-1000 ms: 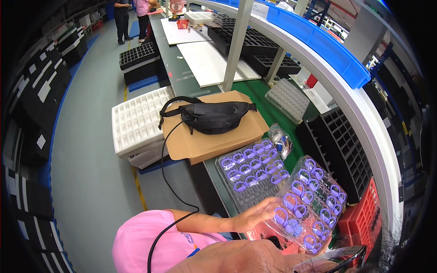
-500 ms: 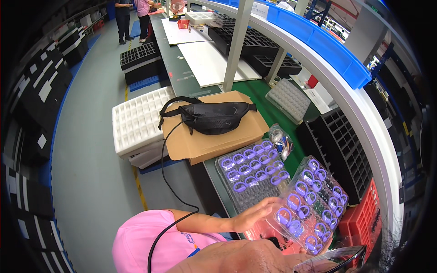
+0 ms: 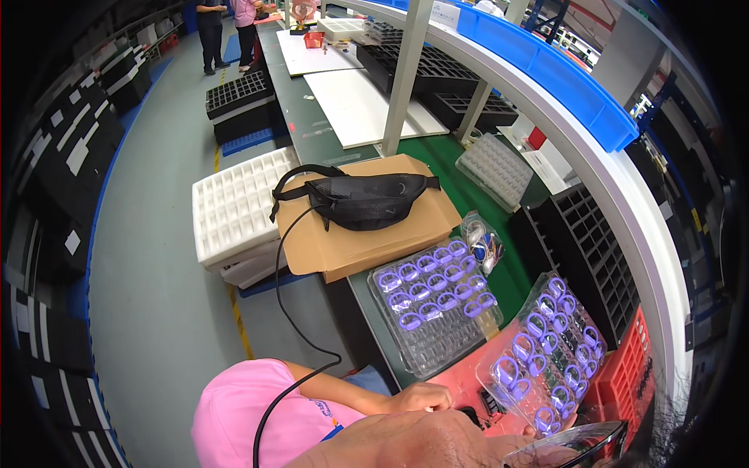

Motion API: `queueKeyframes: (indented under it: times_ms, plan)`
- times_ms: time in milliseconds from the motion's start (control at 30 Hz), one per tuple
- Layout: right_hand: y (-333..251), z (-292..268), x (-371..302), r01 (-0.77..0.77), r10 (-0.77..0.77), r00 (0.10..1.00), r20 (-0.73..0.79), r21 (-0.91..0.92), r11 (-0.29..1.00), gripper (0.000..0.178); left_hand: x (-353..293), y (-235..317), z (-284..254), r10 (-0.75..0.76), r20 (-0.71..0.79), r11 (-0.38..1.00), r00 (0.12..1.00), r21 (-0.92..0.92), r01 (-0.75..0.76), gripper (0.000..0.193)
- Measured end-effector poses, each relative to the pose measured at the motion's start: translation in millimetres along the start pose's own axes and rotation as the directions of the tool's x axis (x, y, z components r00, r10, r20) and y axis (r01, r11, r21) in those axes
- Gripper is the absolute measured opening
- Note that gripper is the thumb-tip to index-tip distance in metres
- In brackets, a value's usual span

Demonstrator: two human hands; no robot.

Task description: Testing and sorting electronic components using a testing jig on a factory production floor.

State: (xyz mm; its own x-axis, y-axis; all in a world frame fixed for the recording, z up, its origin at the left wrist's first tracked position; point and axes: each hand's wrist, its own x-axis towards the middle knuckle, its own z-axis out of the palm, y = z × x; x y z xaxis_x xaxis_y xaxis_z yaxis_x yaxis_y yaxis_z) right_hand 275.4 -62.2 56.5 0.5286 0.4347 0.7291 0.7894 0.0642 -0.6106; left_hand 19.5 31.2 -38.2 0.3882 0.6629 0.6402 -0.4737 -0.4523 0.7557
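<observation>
My left hand (image 3: 424,396) is closed, fingers curled, above the pink-red mat (image 3: 460,374); a small white bit shows at its fingertips, too small to name. To its right a clear plastic tray (image 3: 499,366) of purple ring-shaped parts (image 3: 535,324) leans at a tilt. At that tray's near edge only a little of my right hand (image 3: 530,430) shows; its grip is hidden. A second clear tray (image 3: 437,343) lies flat ahead of my left hand, its far rows filled with purple rings and its near rows bare. A small dark object (image 3: 490,402) sits on the mat between my hands.
A black waist bag (image 3: 367,201) rests on a cardboard box (image 3: 312,253), its cable trailing toward me. A bag of cables (image 3: 482,243), a red crate (image 3: 622,374) and a black compartment tray (image 3: 589,257) stand along the right. White foam trays (image 3: 234,207) are stacked at left. Two people stand far off.
My left hand has left the tilted tray's edge, drawn back toward me and closed. The tilted tray has shifted slightly right, uncovering more of the mat and the flat tray.
</observation>
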Motion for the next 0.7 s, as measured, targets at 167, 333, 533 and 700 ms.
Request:
queueKeyframes:
  times_ms: [167, 333, 533, 700]
  plan:
    - [58, -12, 33, 0.454, -0.455, 0.890, 0.000, -0.061, 0.889, 0.097, -13, -17, 2, 0.139, 0.094, 0.973, 0.986, 0.171, -0.153, 0.019]
    - [34, -5, 18, 0.503, -0.506, 0.863, -0.001, -0.105, 0.858, 0.097, -29, -40, -4, 0.138, 0.135, 0.953, 0.981, 0.252, -0.169, 0.015]
    - [99, -7, 76, 0.960, -0.960, 0.279, -0.025, 0.026, 0.278, 0.090, -30, -44, -7, 0.122, 0.177, 0.952, 0.977, 0.257, -0.165, 0.020]
    - [65, -2, 53, 0.434, -0.436, 0.899, -0.040, -0.044, 0.900, 0.080, -33, -51, -9, 0.154, 0.240, 0.921, 0.959, 0.318, -0.227, 0.037]
